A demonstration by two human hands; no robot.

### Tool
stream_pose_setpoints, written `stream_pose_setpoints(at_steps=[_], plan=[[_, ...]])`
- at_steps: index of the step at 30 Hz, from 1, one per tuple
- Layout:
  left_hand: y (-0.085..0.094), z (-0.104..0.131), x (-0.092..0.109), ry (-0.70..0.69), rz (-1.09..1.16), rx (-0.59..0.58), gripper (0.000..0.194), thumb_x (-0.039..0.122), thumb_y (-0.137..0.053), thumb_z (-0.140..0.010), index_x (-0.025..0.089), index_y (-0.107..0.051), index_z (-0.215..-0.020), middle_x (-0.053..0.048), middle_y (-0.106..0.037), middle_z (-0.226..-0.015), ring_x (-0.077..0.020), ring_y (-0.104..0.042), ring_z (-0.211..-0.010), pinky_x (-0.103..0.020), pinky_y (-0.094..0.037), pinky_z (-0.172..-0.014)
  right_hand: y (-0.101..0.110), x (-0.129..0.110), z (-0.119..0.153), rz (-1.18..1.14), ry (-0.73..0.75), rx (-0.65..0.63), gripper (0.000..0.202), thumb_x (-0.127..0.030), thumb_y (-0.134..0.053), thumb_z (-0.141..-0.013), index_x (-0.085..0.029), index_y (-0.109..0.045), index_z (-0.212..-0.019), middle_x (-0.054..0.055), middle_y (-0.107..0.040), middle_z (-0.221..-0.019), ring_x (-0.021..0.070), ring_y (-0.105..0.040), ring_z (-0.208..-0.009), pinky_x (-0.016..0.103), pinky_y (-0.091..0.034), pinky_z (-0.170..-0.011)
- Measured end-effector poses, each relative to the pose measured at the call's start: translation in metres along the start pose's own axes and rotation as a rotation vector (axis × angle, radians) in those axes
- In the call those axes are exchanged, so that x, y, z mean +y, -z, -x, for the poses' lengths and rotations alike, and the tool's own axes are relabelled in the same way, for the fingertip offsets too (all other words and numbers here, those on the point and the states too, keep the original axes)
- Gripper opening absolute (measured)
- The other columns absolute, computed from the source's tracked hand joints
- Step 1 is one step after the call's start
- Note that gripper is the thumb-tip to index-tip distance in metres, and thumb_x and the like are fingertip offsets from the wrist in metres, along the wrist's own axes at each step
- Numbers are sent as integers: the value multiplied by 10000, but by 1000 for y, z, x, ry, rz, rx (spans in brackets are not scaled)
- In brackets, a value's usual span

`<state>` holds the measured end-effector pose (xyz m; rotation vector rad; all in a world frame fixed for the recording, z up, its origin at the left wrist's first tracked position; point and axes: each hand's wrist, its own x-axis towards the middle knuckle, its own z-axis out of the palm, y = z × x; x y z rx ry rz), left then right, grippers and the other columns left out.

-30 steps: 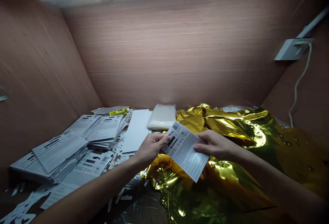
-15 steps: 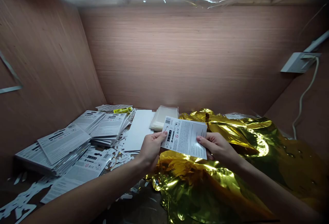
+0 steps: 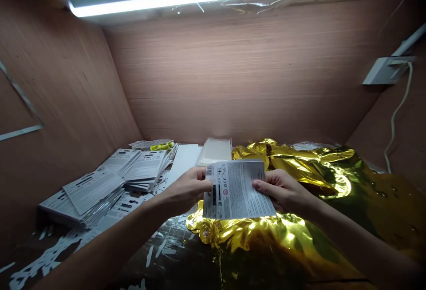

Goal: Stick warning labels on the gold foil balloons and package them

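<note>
A printed white packaging card (image 3: 238, 192) with a barcode, small symbols and lines of text is held up in front of me. My left hand (image 3: 191, 190) pinches its left edge, the fingers partly hidden behind it. On the right edge my right hand (image 3: 278, 188) grips it, thumb flat on the printed face. Whether one card or a few lie together there, I cannot tell. Below and behind the card spreads crumpled shiny gold foil (image 3: 319, 170). A stack of clear plastic sleeves (image 3: 218, 148) lies just beyond it.
Stacks of similar printed cards (image 3: 93, 188) fill the left side. A blank white sheet (image 3: 183, 159) lies beside the sleeves. White paper scraps (image 3: 43, 256) litter the front left. A yellow marker-like item (image 3: 162, 146) rests at the back. A socket box (image 3: 388, 70) with a cable hangs on the right wall.
The card has come slightly lower and turned a little. My left hand has shifted left along its edge, its thumb bent lower. The whole view has tilted slightly.
</note>
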<state>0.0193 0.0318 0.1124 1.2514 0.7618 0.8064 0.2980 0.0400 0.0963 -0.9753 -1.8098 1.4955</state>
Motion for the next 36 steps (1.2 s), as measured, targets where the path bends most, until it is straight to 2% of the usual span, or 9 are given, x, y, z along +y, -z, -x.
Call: stream_pose_setpoints(at_steps=[3, 10, 13, 19, 22, 25, 28, 32, 36], plan=[[0, 11, 2, 8, 113, -82, 287, 149, -750, -760, 113, -751, -1045, -106, -764, -889, -202, -718, -814, -301, -560, -756, 0, -2, 1, -79, 1, -32, 543, -655, -691, -865, -163, -561, -677, -48, -455, -488, 50, -357, -378, 194, -228, -362], [23, 45, -4, -11, 100, -75, 412, 398, -805, -854, 127, -761, -1162, -169, -766, -1039, -233, -735, -863, -336, -596, -774, 0, -3, 0, -146, -22, -87, 510, -622, -724, -854, -144, -602, -725, -56, -464, -489, 40, -349, -358, 176, -240, -334], [24, 51, -10, -24, 76, -69, 392, 391, -805, -857, 134, -774, -1151, -179, -760, -1121, -292, -740, -989, -404, -605, -867, -1, 2, 0, -134, -12, -106, 499, -608, -700, -885, -141, -609, -734, -51, -481, -483, 42, -362, -350, 172, -256, -330], [19, 50, -17, 4, 190, -33, 365, 369, -753, -892, 133, -765, -1169, -175, -749, -1101, -247, -730, -928, -356, -625, -805, 0, 5, 3, -49, 4, -85, 489, -608, -651, -924, -161, -592, -734, -41, -486, -504, 63, -381, -375, 199, -271, -351], [25, 47, -18, 17, 83, -40, 352, 400, -737, -895, 142, -767, -1132, -165, -732, -1102, -263, -701, -969, -417, -629, -850, 0, 6, 5, 140, 131, 40, 456, -575, -586, -976, -182, -575, -744, -31, -479, -553, 90, -415, -437, 232, -309, -408], [39, 45, -20, -3, -106, -16, 363, 457, -780, -850, 143, -781, -1031, -136, -716, -1076, -260, -678, -990, -446, -611, -932, -1, 7, 5, 438, 403, 254, 429, -481, -547, -1013, -202, -531, -688, -30, -442, -539, 105, -395, -460, 265, -315, -463], [54, 46, -21, 21, -207, 9, 465, 521, -818, -791, 161, -778, -1084, -125, -686, -1177, -259, -686, -976, -450, -618, -925, -2, 7, 3, 683, 636, 400, 434, -364, -547, -1019, -209, -477, -619, -21, -460, -518, 109, -399, -460, 280, -313, -494], [59, 52, -16, 92, -403, -67, 502, 529, -708, -898, 199, -732, -1276, -147, -649, -1314, -287, -673, -1078, -413, -631, -887, -2, 4, 5, 844, 819, 414, 279, -212, -534, -1013, -208, -573, -737, -19, -516, -557, 114, -437, -479, 279, -326, -517], [46, 56, -6, 35, -527, -97, 491, 444, -724, -919, 301, -656, -1383, -103, -600, -1449, -297, -549, -1339, -349, -571, -1008, -1, 7, 19, 892, 873, 406, 128, -129, -524, -1000, -181, -641, -1016, 9, -603, -671, 130, -513, -556, 280, -378, -571]])
